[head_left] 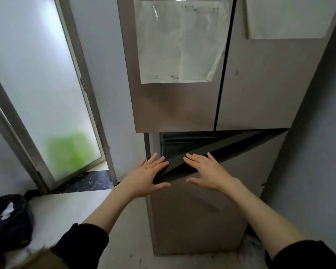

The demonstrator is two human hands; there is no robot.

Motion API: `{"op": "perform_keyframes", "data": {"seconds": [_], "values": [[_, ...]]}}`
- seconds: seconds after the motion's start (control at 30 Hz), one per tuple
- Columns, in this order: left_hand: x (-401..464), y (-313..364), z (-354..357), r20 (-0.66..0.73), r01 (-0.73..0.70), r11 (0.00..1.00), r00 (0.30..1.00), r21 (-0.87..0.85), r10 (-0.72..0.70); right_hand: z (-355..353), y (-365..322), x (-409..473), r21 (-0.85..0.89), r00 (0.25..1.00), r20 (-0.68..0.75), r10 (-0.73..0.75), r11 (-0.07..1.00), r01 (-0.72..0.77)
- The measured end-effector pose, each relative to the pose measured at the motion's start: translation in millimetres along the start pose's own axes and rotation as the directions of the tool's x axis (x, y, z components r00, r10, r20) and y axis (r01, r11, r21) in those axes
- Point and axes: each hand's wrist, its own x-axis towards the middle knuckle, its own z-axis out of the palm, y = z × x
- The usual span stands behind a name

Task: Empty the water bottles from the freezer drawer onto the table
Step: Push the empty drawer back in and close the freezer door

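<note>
Two flat hands at the top edge of a partly open freezer drawer.

The freezer drawer (211,200) fills the lower centre of the frame, under the fridge's two upper doors (175,105); its dark top edge runs as a long slant from lower left to upper right, with a dark gap behind it whose contents cannot be made out. No water bottles show. The left hand (146,174) lies palm-down at the drawer's left corner, fingers straight and slightly spread, thumb out. The right hand (206,171) rests on the top edge just beside it, fingers straight and spread. Papers (178,41) hang on the upper left door. A dark bag (8,220) with white scraps inside sits at lower left.
</note>
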Motion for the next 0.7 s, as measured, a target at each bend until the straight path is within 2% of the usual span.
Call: {"op": "perform_keyframes", "data": {"seconds": [0.2,0.37,0.5,0.7], "values": [[50.1,-53.7,0.1,-0.068,0.075,0.985,0.996,0.158,-0.065,16.9,2.9,74.3,-0.098,0.984,-0.176,-0.022,0.995,0.005],[90.7,-83.3,-0.3,-0.319,0.131,0.961,0.946,0.242,-0.049,22.9,16.9,124.0,-0.328,0.955,-0.282,-0.094,0.945,-0.003],[118.2,-100.3,-0.6,-0.41,0.131,0.919,0.911,0.371,0.036,21.3,25.1,152.0,-0.336,0.905,-0.417,-0.089,0.94,-0.062],[146.0,-122.8,7.6,-0.462,0.171,0.907,0.887,0.384,0.029,36.3,36.0,177.0,-0.337,0.86,-0.508,-0.04,0.928,-0.156]]}}
